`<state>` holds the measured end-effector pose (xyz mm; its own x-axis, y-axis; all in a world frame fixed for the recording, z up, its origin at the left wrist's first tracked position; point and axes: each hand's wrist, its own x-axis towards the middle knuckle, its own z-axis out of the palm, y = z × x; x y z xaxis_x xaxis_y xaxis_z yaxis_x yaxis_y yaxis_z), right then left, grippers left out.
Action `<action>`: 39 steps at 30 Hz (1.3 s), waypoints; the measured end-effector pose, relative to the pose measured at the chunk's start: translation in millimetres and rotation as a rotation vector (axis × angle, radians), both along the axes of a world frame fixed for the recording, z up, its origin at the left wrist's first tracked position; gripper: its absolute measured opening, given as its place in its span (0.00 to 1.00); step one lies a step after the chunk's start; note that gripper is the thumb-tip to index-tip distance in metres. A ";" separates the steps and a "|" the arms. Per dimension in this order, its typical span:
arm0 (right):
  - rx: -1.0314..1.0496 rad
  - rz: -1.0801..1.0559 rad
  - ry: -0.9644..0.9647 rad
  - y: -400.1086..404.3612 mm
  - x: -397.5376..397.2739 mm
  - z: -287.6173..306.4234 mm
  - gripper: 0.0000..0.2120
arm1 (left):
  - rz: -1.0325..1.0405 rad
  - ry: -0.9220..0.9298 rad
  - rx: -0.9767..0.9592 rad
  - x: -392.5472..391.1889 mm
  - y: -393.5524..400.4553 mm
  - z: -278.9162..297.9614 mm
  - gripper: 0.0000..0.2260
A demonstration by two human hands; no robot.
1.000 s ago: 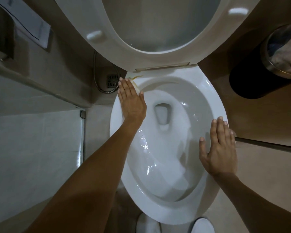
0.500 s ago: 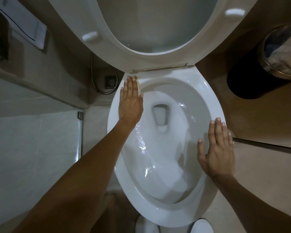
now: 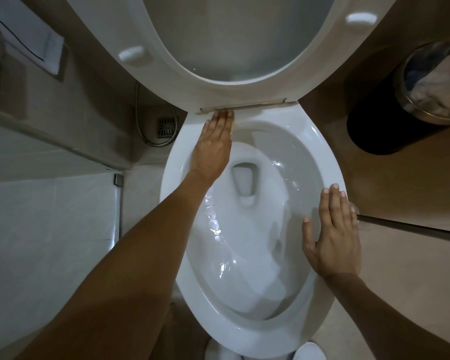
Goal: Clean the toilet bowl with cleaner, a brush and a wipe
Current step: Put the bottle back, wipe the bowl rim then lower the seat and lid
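Note:
The white toilet bowl (image 3: 320, 141) fills the middle, with its seat and lid (image 3: 182, 74) raised. My left hand (image 3: 212, 145) lies flat on the back left of the rim, fingertips at the hinge. It presses a wipe (image 3: 233, 128) against the rim, and only a thin yellowish edge shows beside the fingers. My right hand (image 3: 333, 229) rests flat on the right side of the rim with nothing in it. A thin metal rod (image 3: 405, 227), perhaps the brush handle, sticks out to the right from behind that hand. No cleaner bottle is in view.
A round metal bin (image 3: 431, 81) with crumpled paper stands at the back right. A metal hose (image 3: 140, 131) and a floor drain (image 3: 166, 127) sit left of the bowl. A glass partition edge (image 3: 118, 203) runs along the left. My white shoes (image 3: 309, 352) show below the bowl.
My left hand has slid along the rim from the left side toward the back, up to the seat hinge, covering most of the wipe. My right hand has stayed on the right rim.

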<state>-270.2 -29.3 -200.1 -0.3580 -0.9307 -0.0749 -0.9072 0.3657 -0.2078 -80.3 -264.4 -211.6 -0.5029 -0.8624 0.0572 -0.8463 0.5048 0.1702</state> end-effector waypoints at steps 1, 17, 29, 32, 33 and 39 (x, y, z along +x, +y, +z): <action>0.001 -0.001 0.000 0.4 -0.3 -0.3 0.33 | -0.009 0.005 0.015 -1.7 -0.2 0.3 0.22; 0.012 -0.008 -0.012 0.4 -0.9 -0.7 0.33 | -0.265 -0.129 0.144 8.7 -15.8 16.5 0.27; -0.004 0.007 -0.017 0.7 -1.5 -0.5 0.33 | -0.358 -0.526 0.092 76.0 -3.0 39.7 0.33; -0.011 0.003 -0.027 0.4 -1.0 -0.7 0.33 | -0.383 -0.643 0.142 86.5 10.0 52.5 0.35; -0.015 0.003 -0.029 0.4 -0.9 -0.7 0.33 | -0.402 -0.697 0.153 89.6 14.9 55.8 0.35; -0.052 -0.010 -0.028 0.8 -0.3 -2.5 0.32 | -0.613 -0.987 0.085 86.5 5.4 78.2 0.31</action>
